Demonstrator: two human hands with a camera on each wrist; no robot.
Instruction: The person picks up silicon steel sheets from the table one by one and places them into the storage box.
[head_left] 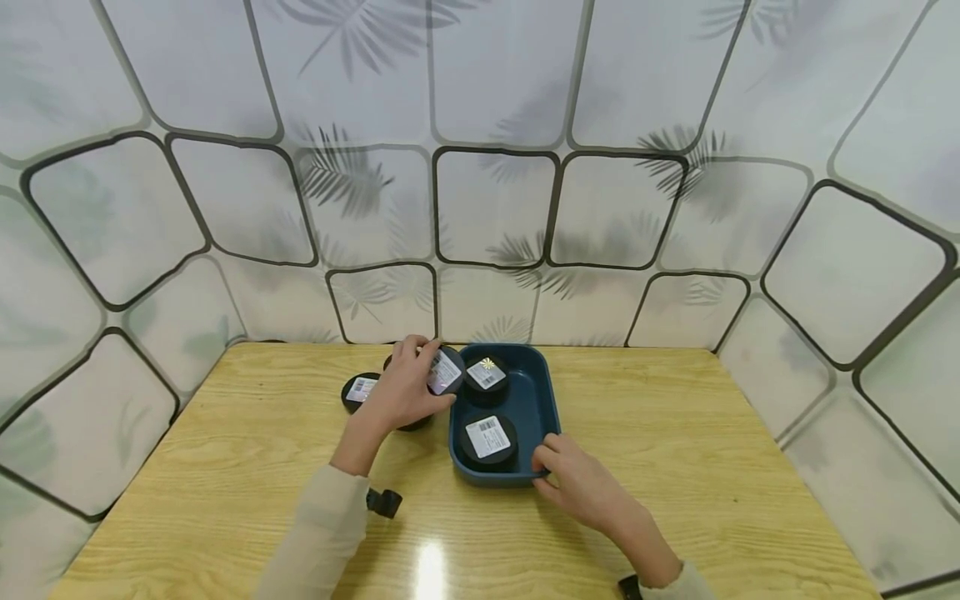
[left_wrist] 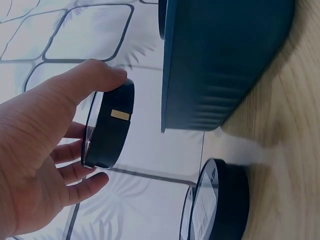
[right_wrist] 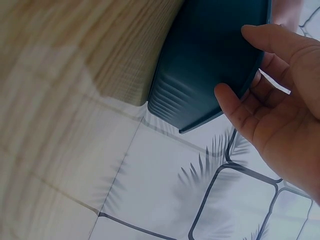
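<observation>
- The table [head_left: 660,417] is pale yellow wood with its grain running across, glossy enough to throw back a bright patch of light at the near side.
- Behind it and along both sides stand whitish walls [head_left: 495,208], printed with dark and pale grey rounded squares and feathery grey leaves; the table's far edge runs close to the back one.
- A dark blue tray [head_left: 537,400] with rounded corners sits toward the back of the table; the wrist views show ridges on its outer wall.
- Inside it, on the left side, lie a far labelled container [head_left: 486,377] and a near labelled container [head_left: 489,440], both round and black.
- The left hand [head_left: 405,387] pinches a round black container [head_left: 445,372] between thumb and fingers, raised off the wood by the tray's left rim.
- On the table left of the tray is another black container [head_left: 362,389], with a white label; one more [head_left: 415,422] is partly hidden under the left hand.
- The right hand [head_left: 581,487] grips the tray's near right corner, fingers bent over the rim and thumb outside.
- Light beige sleeves [head_left: 322,525] cover both forearms.
</observation>
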